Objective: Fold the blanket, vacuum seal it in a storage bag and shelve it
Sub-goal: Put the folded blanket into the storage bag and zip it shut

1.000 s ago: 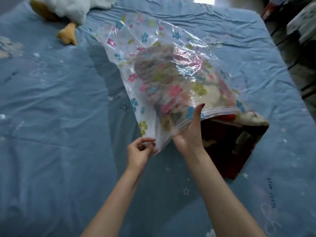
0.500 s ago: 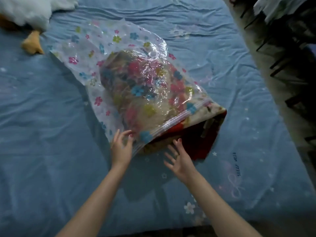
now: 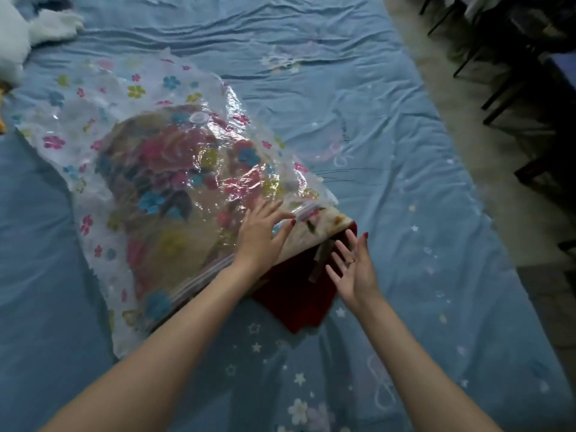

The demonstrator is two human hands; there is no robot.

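A folded blanket lies most of the way inside a clear, flower-printed storage bag on a blue bed sheet, but its dark red end juts out of the bag's mouth toward five o'clock, so the packing is not finished. The zip strip along the mouth lies open across the cloth, and a round air valve sits on top of the bag toward twelve o'clock. The person's left hand rests flat on the plastic just by the mouth, fingers spread and gripping nothing; the right hand hovers at three o'clock of it beside the exposed red end, palm open, fingers splayed, holding nothing and, as far as can be told, not quite touching the cloth. By the look of it, folding is done, while tucking in the end, zipping, drawing out the air and shelving all remain. A white plush toy lies at the sheet's ten o'clock corner; dark furniture legs stand on the floor at two o'clock.
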